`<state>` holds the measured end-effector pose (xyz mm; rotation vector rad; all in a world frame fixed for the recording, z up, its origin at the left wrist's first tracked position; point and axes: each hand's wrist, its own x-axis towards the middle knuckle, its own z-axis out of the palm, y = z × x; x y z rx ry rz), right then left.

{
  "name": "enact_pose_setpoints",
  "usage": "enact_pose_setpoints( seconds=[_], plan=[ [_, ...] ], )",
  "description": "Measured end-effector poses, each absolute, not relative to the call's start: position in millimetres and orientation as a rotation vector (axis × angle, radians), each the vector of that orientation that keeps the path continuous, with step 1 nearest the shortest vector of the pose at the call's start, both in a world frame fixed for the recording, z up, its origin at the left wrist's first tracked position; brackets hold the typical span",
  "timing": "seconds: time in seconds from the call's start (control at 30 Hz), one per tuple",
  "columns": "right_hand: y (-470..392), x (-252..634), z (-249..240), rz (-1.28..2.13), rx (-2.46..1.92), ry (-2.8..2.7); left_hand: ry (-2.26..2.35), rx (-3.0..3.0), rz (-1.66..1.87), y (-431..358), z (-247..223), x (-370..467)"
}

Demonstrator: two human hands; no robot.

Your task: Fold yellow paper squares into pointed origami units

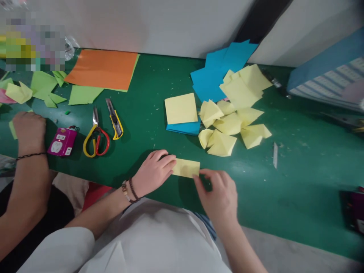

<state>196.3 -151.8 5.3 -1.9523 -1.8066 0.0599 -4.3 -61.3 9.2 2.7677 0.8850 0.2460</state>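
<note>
A folded pale-yellow paper (186, 168) lies close to the table's front edge, between both of my hands. Its left end is under the fingers of my left hand (155, 170), which are curled together and grip it there. My right hand (218, 191) pinches the paper's right end between thumb and forefinger. Beyond it sits a stack of square yellow sheets (181, 108) on top of blue sheets (183, 128). Several folded yellow paper pieces (223, 142) are heaped to the right of that stack.
Scissors (96, 138) and a yellow box cutter (115, 120) lie left, beside a purple power socket (62, 141). Another person's hand (30, 127) rests farther left. Orange paper (104, 70), blue sheets (210, 81), a loose blade (275, 155) and a blue box (327, 70) are also around.
</note>
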Motion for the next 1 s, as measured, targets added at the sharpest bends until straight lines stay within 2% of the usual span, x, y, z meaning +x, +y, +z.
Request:
enact_pose_setpoints(
  seconds=[0.17,0.43,0.8,1.0],
  plan=[
    [-148.5,173.9,-2.8,0.116,-1.927,-1.979,0.921,2.782,0.28,-66.6,0.6,-5.5],
    [-150.9,203.7,-9.0,0.125,-1.864,-1.945,0.894,2.762,0.275,-66.7,-0.1,-10.9],
    [-147.4,201.8,-5.7,0.158,-1.796,-1.848,0.928,2.61,0.482,-65.3,3.1,-7.1],
    [-133.7,212.8,4.1,0.126,-1.712,-1.789,1.055,2.497,0.689,-12.9,25.7,14.7]
  ],
)
